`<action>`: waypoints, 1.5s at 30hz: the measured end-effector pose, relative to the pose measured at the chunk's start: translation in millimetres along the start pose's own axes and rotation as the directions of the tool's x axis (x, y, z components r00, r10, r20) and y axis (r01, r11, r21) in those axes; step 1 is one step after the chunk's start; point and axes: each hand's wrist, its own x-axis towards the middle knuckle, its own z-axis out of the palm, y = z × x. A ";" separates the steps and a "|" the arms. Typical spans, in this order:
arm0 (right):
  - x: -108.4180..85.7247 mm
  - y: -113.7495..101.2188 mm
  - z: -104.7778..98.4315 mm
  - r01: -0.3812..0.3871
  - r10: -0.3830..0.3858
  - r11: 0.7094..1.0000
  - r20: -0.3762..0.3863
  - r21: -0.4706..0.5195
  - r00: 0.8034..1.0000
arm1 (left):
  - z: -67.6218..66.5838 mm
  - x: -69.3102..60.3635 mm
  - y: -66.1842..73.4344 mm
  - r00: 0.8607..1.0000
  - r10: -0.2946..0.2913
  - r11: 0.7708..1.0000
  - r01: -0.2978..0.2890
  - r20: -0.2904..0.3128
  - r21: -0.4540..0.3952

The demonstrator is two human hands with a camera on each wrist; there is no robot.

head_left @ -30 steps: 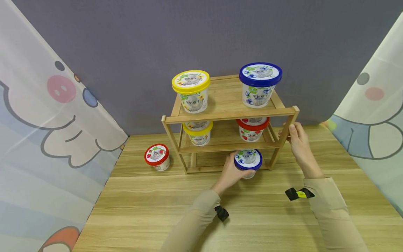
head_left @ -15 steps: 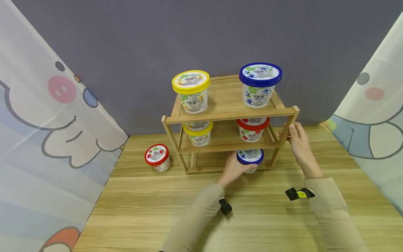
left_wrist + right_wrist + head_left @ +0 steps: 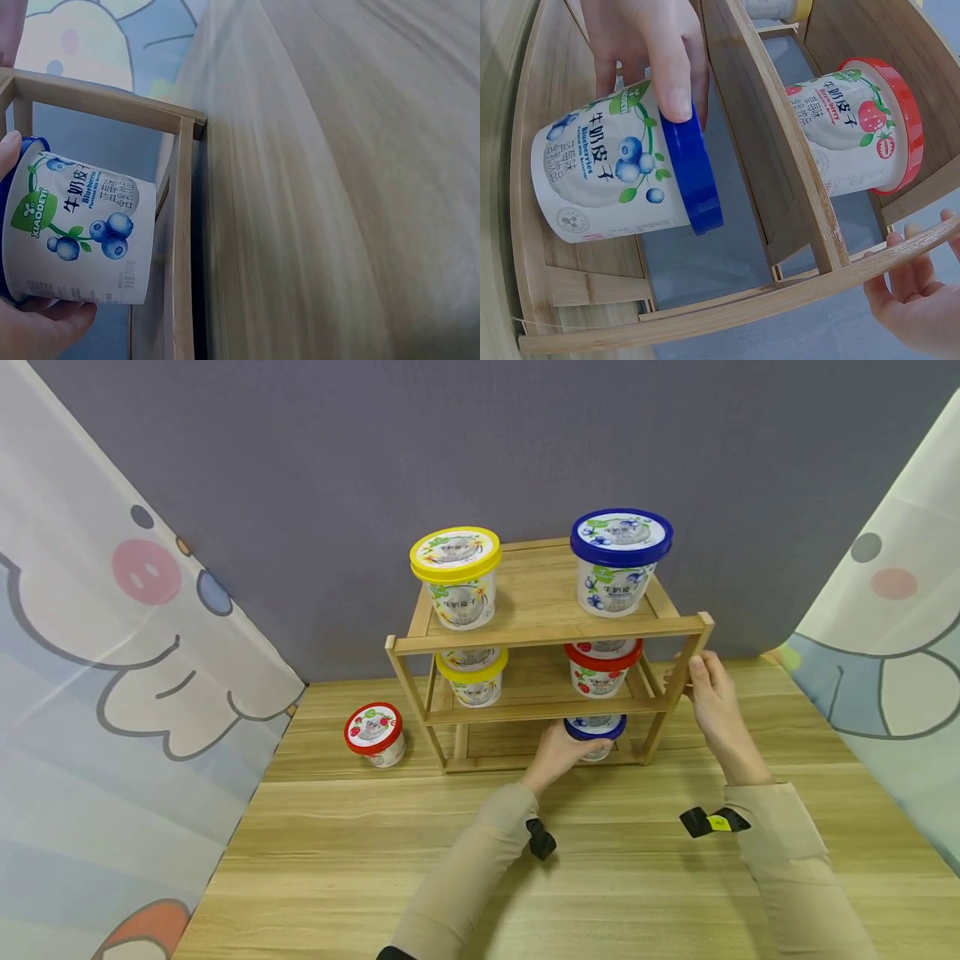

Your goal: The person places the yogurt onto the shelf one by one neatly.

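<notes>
My left hand (image 3: 553, 753) grips a white tub with a blue lid (image 3: 596, 725), printed with blueberries, by its lid end. This tub is at the right of the wooden rack's lowest level, partly hidden under the middle shelf in the head view. In the left wrist view the blueberry tub (image 3: 86, 225) stands above the rack's bottom rail (image 3: 182, 247); whether its base touches the shelf I cannot tell. My right hand (image 3: 717, 706) holds the right front post of the wooden rack (image 3: 678, 672), its thumb in front; fingertips (image 3: 900, 259) show behind the post in the right wrist view.
The top shelf bears a yellow-lidded tub (image 3: 459, 578) and a blue-lidded tub (image 3: 619, 564). On the middle shelf are another yellow-lidded tub (image 3: 474, 685) and a red-lidded strawberry tub (image 3: 600, 672). A red-lidded tub (image 3: 375, 733) stands on the table left of the rack.
My left hand has moved the blueberry tub back and slightly right, from the rack's front edge in over the lowest shelf. My right hand has stayed on the post.
</notes>
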 end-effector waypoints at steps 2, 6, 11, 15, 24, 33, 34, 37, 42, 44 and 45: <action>-0.1 -0.3 0.1 -0.005 0.005 1.000 0.000 -0.027 1.000 | 0.1 1.9 -1.7 1.000 -0.003 1.000 0.003 0.001 0.001; -0.7 -0.6 0.0 -0.007 0.007 1.000 0.011 -0.025 1.000 | -0.4 3.6 -3.6 1.000 -0.021 1.000 0.022 0.008 -0.009; -1.1 -0.7 0.2 -0.003 0.003 1.000 0.010 -0.017 1.000 | 0.1 5.0 -5.1 0.997 -0.069 0.997 0.070 0.029 -0.040; -0.7 -0.9 -0.1 0.002 -0.002 1.000 0.005 -0.007 1.000 | 0.4 7.7 -4.6 0.994 -0.096 0.992 0.099 0.045 -0.081; -0.4 -1.0 -0.7 0.002 -0.002 1.000 0.011 -0.021 1.000 | 1.1 17.9 -8.6 0.985 -0.142 0.976 0.155 0.097 -0.152; 0.1 0.9 -1.4 0.011 -0.011 1.000 0.009 0.018 1.000 | 0.5 19.1 -11.4 0.983 -0.124 0.978 0.144 0.133 -0.150; 0.1 1.0 -1.6 0.012 -0.012 1.000 0.009 0.016 1.000 | 0.5 18.8 -11.2 0.984 -0.118 0.979 0.138 0.135 -0.150; 0.0 1.2 -1.8 0.011 -0.011 1.000 0.008 0.019 1.000 | 1.2 18.5 -10.8 0.986 -0.093 0.982 0.113 0.136 -0.149; 0.1 1.3 -1.6 0.015 -0.015 1.000 0.010 0.020 1.000 | 1.8 18.0 -9.3 0.987 -0.080 0.983 0.101 0.141 -0.152; 0.2 1.4 -1.5 0.017 -0.017 1.000 0.009 0.024 1.000 | 1.8 17.8 -8.8 0.986 -0.084 0.983 0.106 0.142 -0.150; 0.3 1.4 -1.5 0.018 -0.018 0.999 0.008 0.027 1.000 | 1.9 17.7 -8.5 0.986 -0.088 0.983 0.109 0.141 -0.146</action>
